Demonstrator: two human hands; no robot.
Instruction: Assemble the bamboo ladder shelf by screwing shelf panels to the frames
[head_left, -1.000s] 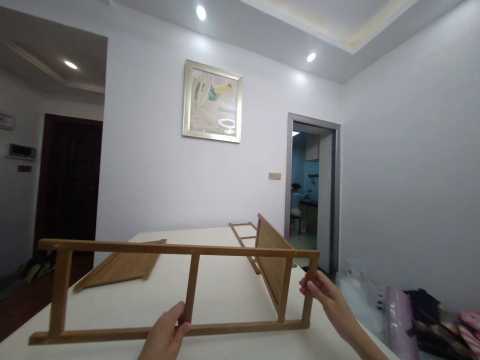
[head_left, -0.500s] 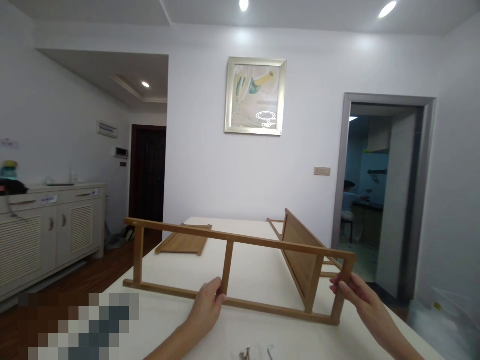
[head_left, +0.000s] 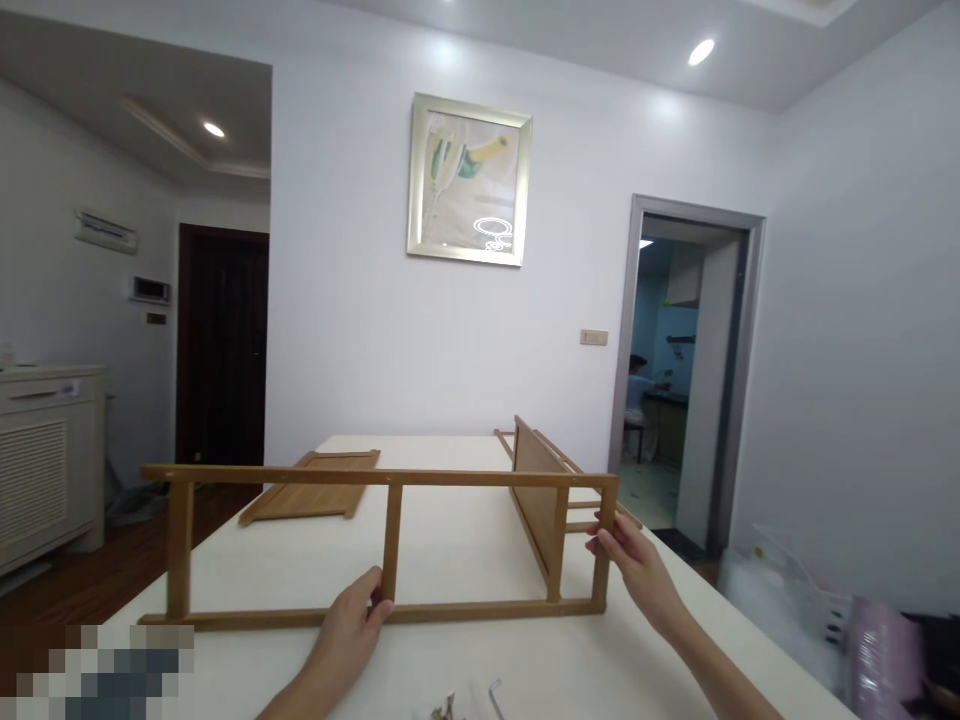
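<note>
A brown wooden side frame (head_left: 285, 475) with several crossbars stands on its long edge across the white table (head_left: 457, 660). My left hand (head_left: 351, 622) is closed around its lower rail, by the foot of the middle crossbar. At the right end, the fingers of my right hand (head_left: 637, 560) grip the end bar. A wooden shelf panel (head_left: 536, 490) stands on edge behind the frame, meeting it near the right end. Another wooden panel (head_left: 319, 485) lies flat at the back left. Small metal screws (head_left: 444, 708) and a hex key (head_left: 495, 698) lie at the near edge.
A white cabinet (head_left: 52, 450) stands left of the table. Clear plastic wrapping (head_left: 780, 590) and a purple package (head_left: 885, 650) lie to the right. Beyond the doorway (head_left: 626, 350), a person (head_left: 637, 390) sits in another room.
My view has turned right, so the scene sits further left. The side frame's slant has levelled out in view. Both hands keep their hold on it.
</note>
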